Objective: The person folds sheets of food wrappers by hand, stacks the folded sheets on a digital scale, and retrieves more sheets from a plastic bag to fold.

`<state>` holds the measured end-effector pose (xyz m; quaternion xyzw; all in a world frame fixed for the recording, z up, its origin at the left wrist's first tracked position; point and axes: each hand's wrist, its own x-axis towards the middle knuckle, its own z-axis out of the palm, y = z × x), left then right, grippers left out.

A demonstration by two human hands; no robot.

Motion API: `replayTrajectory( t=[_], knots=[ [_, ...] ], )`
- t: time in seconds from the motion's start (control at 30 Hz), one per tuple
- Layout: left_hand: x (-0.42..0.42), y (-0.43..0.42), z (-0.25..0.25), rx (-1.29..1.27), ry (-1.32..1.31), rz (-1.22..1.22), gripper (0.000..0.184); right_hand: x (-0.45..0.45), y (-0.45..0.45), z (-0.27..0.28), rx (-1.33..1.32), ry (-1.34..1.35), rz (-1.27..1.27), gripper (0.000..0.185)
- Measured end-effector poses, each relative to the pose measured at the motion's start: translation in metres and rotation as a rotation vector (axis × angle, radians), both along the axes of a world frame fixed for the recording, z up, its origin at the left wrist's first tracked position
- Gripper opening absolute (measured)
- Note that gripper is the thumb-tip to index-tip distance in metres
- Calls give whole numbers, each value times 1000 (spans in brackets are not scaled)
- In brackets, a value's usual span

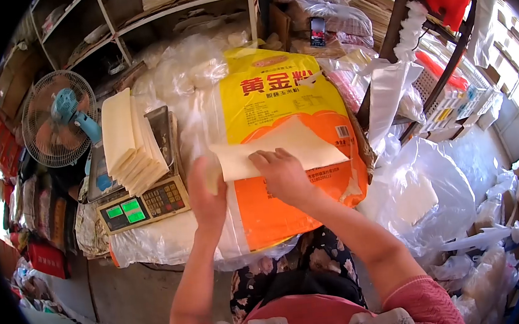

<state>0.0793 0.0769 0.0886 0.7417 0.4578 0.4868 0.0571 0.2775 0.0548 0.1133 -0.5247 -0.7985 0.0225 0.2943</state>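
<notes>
Cream sheet lies across the printed face of a corn-flour sack, mostly over the orange part. Right hand palm down on it, near the front edge; grip loose, fingers slightly bent and resting on top rather than closed round anything. Left hand on edge at the sheet's left end, touching or nearly so; motion blur there, so cannot tell how far that grip is closed or whether it pinches the edge.

On handling: work in hand reads as steadying and smoothing. Best done with the flats of the fingers, pressure light and even, nails kept clear; one hand should anchor while the other guides the edge. Line edges up before pressing any crease. The sheet looks thin and fairly stiff, likely to crease or split if dragged.

Materials: sheet matt, smooth, pale; far edge rises to a blunt point, right side tapers to a corner. Sack glossy, yellow above, orange below, large red characters, faint wrinkles. Beside it, crinkled clear plastic film, catching light. Further left, a stack of folded cream sheets, long narrow layers fanned unevenly, on a digital scale with metal pan, dark keypad and lit green displays.
</notes>
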Motion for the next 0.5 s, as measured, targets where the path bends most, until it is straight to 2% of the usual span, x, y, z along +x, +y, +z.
replayTrajectory(
  t=[0.07, 0.1, 0.13, 0.2, 0.27, 0.33, 0.37, 0.43, 0.47, 0.5],
  knots=[
    [-11, 10, -33, -245, -476, 33, 65, 16, -14, 14, 236, 66, 178, 48],
    [-24, 17, -62, -338, -549, -61, 70, 25, -21, 20, 354, 96, 269, 46],
    [-26, 10, -65, -338, -458, -104, 72, 31, -36, 19, 294, 10, 226, 46],
    [-31, -1, -66, -336, -268, -190, 78, 45, -48, -22, 134, 127, 213, 47],
    [-39, -11, -72, -212, -35, -312, 58, 65, -58, -68, 1, 189, 250, 45],
    [-46, -17, -76, -90, 201, -428, 40, 82, -58, -89, -128, 323, 283, 38],
    [-48, -18, -74, -222, 178, -522, 20, 89, -59, -95, -190, 423, 293, 34],
    [-47, -16, -76, -489, 69, -489, 21, 96, -56, -103, -392, 667, 247, 29],
    [-44, -16, -69, -624, 17, -472, 21, 94, -53, -95, -548, 688, 75, 29],
    [-32, -17, -59, -919, -231, -266, 34, 92, -47, -82, -699, 700, -99, 30]
  ],
)
